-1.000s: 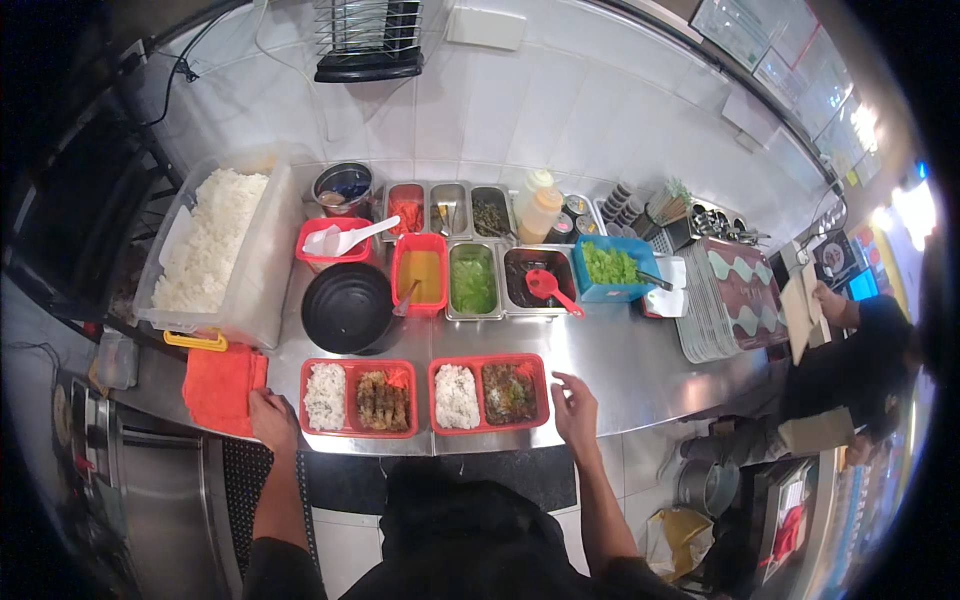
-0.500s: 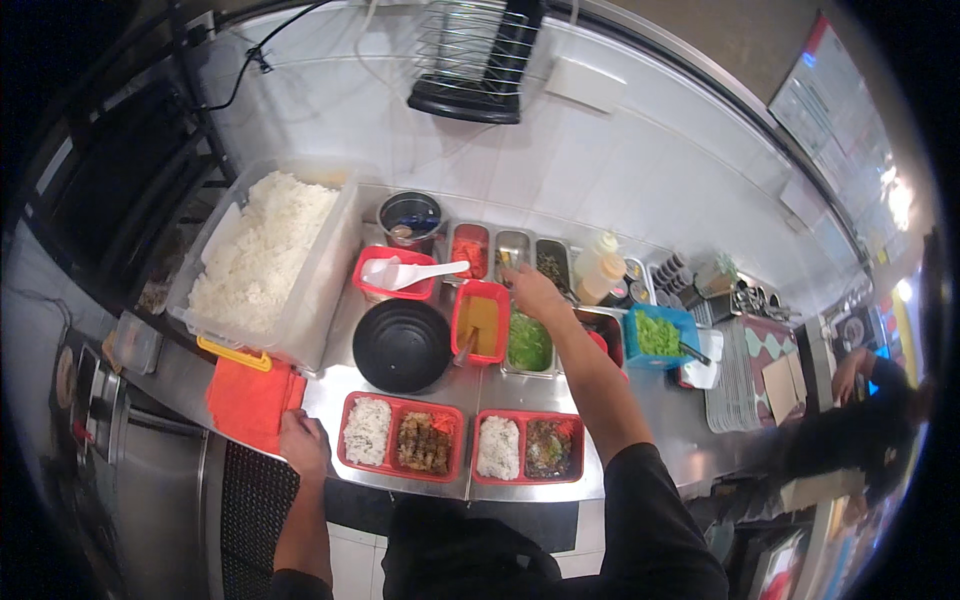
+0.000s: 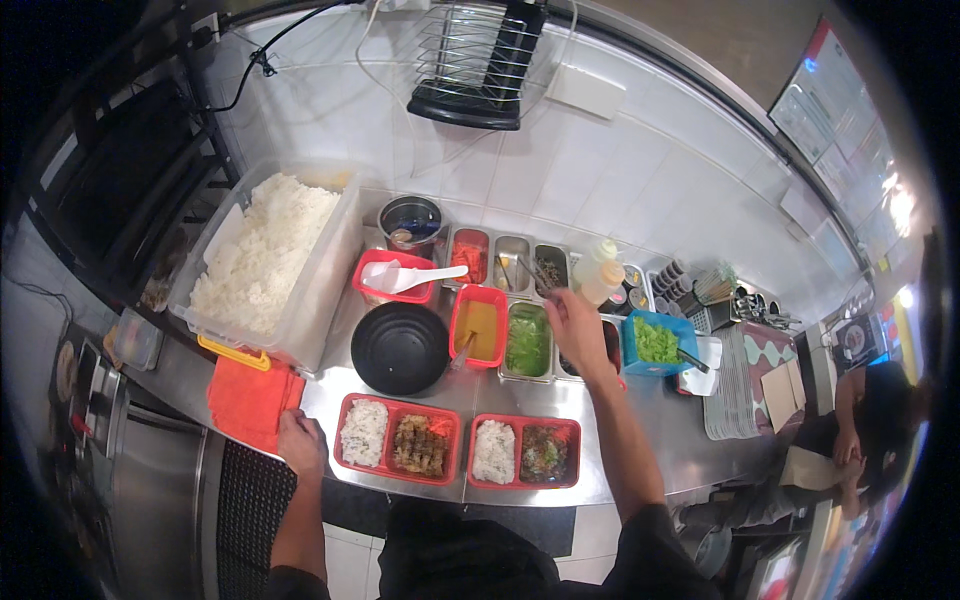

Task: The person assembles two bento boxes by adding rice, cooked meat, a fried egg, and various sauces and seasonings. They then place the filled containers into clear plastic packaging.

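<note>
My right hand (image 3: 574,322) reaches over the row of metal tins, fingers pinched on a thin metal utensil (image 3: 538,282). The utensil points into a tin of dark shredded topping (image 3: 551,262). Beside that, a tin with a little yellow food (image 3: 513,258) holds another thin utensil. At the counter's left front edge, my left hand (image 3: 301,442) is curled closed at the corner of a folded red cloth (image 3: 252,402). Between my arms lie two red meal boxes: the left box (image 3: 398,478) has rice and browned sliced food, the right box (image 3: 523,484) rice and a dark, green-flecked topping.
A large clear tub (image 3: 345,250) of rice stands left of a black bowl (image 3: 400,347). A red container of yellow liquid (image 3: 481,325), a tin of green shreds (image 3: 528,340), squeeze bottles (image 3: 604,282) and a blue lettuce bin (image 3: 661,341) fill the counter. Another person (image 3: 868,425) is at right.
My right hand has moved right and nearer, from the yellow-food tin to the dark-topping tin, where the thin utensil now shows. My left hand has stayed by the cloth. The other person's hands came together.
</note>
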### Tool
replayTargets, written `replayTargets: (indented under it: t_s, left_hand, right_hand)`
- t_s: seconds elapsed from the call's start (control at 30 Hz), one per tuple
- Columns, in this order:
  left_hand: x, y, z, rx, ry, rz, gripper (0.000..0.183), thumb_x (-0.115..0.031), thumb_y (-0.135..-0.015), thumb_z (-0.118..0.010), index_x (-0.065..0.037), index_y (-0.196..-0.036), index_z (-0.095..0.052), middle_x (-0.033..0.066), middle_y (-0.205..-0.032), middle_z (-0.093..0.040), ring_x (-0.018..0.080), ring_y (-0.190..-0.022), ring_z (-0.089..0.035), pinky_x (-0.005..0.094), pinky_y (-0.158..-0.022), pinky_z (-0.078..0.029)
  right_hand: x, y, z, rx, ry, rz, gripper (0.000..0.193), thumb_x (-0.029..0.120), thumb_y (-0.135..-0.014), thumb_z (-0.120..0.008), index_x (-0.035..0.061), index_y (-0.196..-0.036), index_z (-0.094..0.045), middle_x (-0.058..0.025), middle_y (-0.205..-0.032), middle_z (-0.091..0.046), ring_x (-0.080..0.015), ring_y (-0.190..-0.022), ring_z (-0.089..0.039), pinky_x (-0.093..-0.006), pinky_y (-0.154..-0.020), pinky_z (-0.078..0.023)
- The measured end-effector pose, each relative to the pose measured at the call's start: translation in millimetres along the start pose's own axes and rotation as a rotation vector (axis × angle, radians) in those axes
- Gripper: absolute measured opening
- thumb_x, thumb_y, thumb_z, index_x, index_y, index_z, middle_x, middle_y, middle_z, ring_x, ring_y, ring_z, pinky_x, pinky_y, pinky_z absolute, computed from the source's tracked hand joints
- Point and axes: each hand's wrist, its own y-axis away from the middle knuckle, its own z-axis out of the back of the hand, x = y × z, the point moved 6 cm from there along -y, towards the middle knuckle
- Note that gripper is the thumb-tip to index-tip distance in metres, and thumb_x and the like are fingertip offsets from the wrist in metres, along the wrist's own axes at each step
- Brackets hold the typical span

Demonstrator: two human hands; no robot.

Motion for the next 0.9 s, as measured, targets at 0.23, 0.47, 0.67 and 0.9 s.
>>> replayTargets:
  t_s: [0.23, 0.47, 0.67, 0.9]
  left_hand:
    - [7, -7, -12, -0.019, -0.030, -0.052, 0.018, -0.020, -0.095, -0.056, -0.005, -0.106, -0.059, 0.0198, -0.100, -0.068, 0.0430, -0.093, -0.066, 0.0538, -0.080, -0.050]
    - [2, 0, -8, -0.051, -0.042, -0.120, 0.020, -0.020, -0.096, -0.056, -0.004, -0.108, -0.060, 0.0205, -0.104, -0.067, 0.0434, -0.095, -0.066, 0.0528, -0.081, -0.050]
    - [1, 1, -9, -0.009, -0.046, -0.074, 0.020, -0.020, -0.097, -0.056, -0.004, -0.109, -0.060, 0.0194, -0.106, -0.068, 0.0428, -0.096, -0.066, 0.0531, -0.082, -0.050]
    - [2, 2, -7, -0.021, -0.036, -0.102, 0.021, -0.019, -0.097, -0.055, -0.004, -0.111, -0.060, 0.0200, -0.107, -0.068, 0.0429, -0.097, -0.066, 0.0520, -0.083, -0.051]
  right_hand:
    - [-7, 120, 2, -0.011, -0.089, -0.056, 0.027, 0.015, -0.097, -0.067, 0.0018, -0.120, -0.065, -0.0200, -0.099, -0.071, -0.0368, -0.081, -0.071, -0.0453, -0.072, -0.057]
    - [-33, 166, 30, 0.112, -0.079, -0.253, 0.037, 0.014, -0.098, -0.065, 0.0036, -0.133, -0.061, -0.0236, -0.108, -0.071, -0.0387, -0.090, -0.073, -0.0453, -0.077, -0.059]
    - [-76, 260, 74, -0.059, -0.081, -0.534, 0.032, 0.014, -0.097, -0.069, 0.0035, -0.128, -0.068, -0.0191, -0.094, -0.076, -0.0259, -0.079, -0.076, -0.0359, -0.069, -0.059]
    - [-80, 361, 52, -0.032, -0.125, -0.679, 0.026, 0.009, -0.098, -0.067, 0.0027, -0.123, -0.069, -0.0160, -0.085, -0.076, -0.0172, -0.073, -0.073, -0.0337, -0.066, -0.058]
